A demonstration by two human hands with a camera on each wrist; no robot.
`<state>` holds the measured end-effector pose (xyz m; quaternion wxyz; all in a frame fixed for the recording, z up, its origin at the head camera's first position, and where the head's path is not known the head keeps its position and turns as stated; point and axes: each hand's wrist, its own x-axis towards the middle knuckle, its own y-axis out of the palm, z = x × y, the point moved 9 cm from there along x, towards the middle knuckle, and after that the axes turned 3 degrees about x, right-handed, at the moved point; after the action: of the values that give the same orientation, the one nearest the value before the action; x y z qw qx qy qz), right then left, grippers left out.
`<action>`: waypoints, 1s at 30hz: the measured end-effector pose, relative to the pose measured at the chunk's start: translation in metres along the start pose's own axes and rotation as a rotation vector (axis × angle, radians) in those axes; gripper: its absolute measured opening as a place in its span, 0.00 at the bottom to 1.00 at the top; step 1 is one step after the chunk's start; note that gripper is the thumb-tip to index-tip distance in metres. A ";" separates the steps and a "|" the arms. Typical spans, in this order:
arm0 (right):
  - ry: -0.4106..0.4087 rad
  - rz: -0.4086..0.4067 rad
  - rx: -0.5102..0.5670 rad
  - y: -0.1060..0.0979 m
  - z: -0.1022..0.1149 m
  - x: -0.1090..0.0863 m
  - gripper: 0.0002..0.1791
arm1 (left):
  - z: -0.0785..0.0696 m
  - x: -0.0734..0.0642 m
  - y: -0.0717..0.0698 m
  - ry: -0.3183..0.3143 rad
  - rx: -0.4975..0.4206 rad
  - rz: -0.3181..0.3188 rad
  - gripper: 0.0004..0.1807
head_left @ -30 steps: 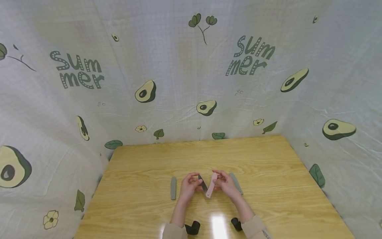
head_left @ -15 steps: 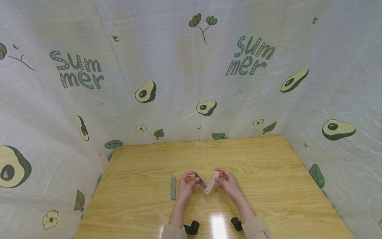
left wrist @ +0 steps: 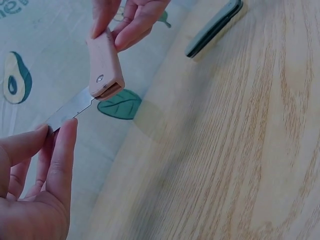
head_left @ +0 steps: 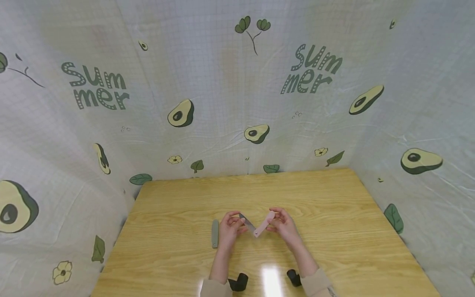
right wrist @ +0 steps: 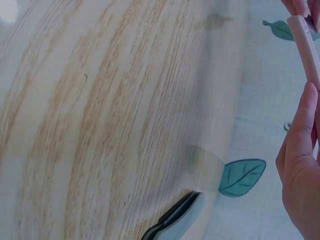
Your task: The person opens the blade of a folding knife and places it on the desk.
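Note:
A pink folding knife [head_left: 264,224] is held between both hands above the table, its blade swung partly out so that blade and handle form a V. My left hand [head_left: 229,229] pinches the grey blade [left wrist: 70,109] near its tip between thumb and fingers. The pink handle [left wrist: 105,62] is gripped near its end by my right hand [head_left: 285,229]. In the right wrist view, the handle [right wrist: 306,47] runs up from my right hand [right wrist: 302,160] at the image's edge, and the blade is mostly hidden.
A grey-green folding knife [head_left: 215,234] lies folded on the wooden table [head_left: 178,255], left of my left hand. Another one [left wrist: 215,27] lies near my right hand, hidden behind it in the head view. Patterned cloth [head_left: 219,148] hangs around the table's back and sides.
The hands have drawn apart and slightly away from me, and the angle between the knife's blade and handle has widened. The right-hand grey-green knife has become hidden behind my right hand.

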<state>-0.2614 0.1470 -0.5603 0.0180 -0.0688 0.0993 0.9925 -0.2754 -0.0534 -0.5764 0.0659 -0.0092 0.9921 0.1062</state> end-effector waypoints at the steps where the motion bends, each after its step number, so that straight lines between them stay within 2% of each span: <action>1: 0.001 0.000 0.003 0.000 0.001 0.000 0.24 | 0.000 0.000 0.000 -0.001 -0.007 -0.004 0.23; 7: 0.004 -0.013 0.020 -0.001 0.001 -0.001 0.23 | -0.002 -0.001 -0.001 -0.015 -0.064 -0.024 0.22; 16: -0.031 -0.057 0.080 -0.005 0.000 -0.001 0.21 | -0.004 -0.003 -0.002 -0.012 -0.092 -0.043 0.21; 23: -0.059 -0.079 0.105 -0.007 0.003 -0.003 0.21 | -0.006 -0.004 -0.001 0.014 -0.116 -0.048 0.22; 30: -0.043 -0.115 0.141 -0.009 0.001 -0.004 0.22 | -0.007 -0.006 -0.001 0.036 -0.133 -0.054 0.18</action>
<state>-0.2573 0.1555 -0.5601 0.0817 -0.0518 0.1644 0.9816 -0.2705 -0.0556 -0.5687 0.0502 -0.0422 0.9833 0.1700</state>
